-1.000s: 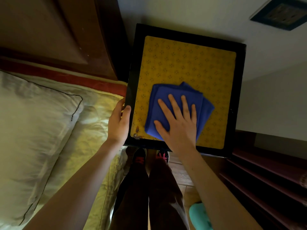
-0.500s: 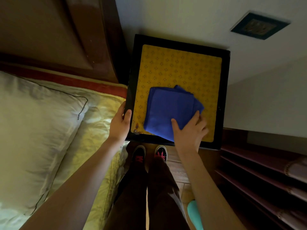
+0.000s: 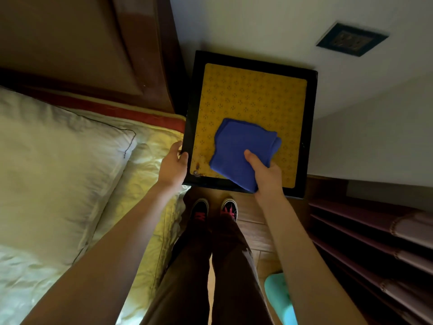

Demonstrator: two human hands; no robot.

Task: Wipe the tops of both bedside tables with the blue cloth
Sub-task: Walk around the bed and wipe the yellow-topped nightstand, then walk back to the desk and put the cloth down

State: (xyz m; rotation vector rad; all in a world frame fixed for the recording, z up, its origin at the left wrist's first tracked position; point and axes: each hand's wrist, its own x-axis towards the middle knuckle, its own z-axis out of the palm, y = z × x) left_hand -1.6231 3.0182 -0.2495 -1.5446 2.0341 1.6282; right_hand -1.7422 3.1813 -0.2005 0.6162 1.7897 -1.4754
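Seen from above: a square bedside table [image 3: 309,127] with a black frame and a yellow patterned surface [image 3: 253,95], set against a pale wall beside a dark wooden headboard [image 3: 89,48]. On the near half of that surface, a folded blue cloth [image 3: 239,148], bunched and partly raised at its near corner, which overhangs the black front edge. Right hand [image 3: 266,174] at the near right of the cloth, thumb pressed on top and fingers curled beneath, pinching the fabric firmly. Left hand [image 3: 173,165] at the table's near left corner, thumb on the black rim and fingers wrapped over the outer edge, gripping the frame. Far half of the yellow top bare; a small dark mark and a shiny spot near the left front corner. To the left, a bed with a white pillow [image 3: 54,165] and a yellowish sheet [image 3: 150,160] touching the table's side. Below the table, two dark shoes [image 3: 214,208] with pink markings on a wooden floor. At lower right, a turquoise object [image 3: 278,296], too cropped to identify, and dark slatted shelving [image 3: 375,242]. On the wall, a dark socket plate [image 3: 350,39].
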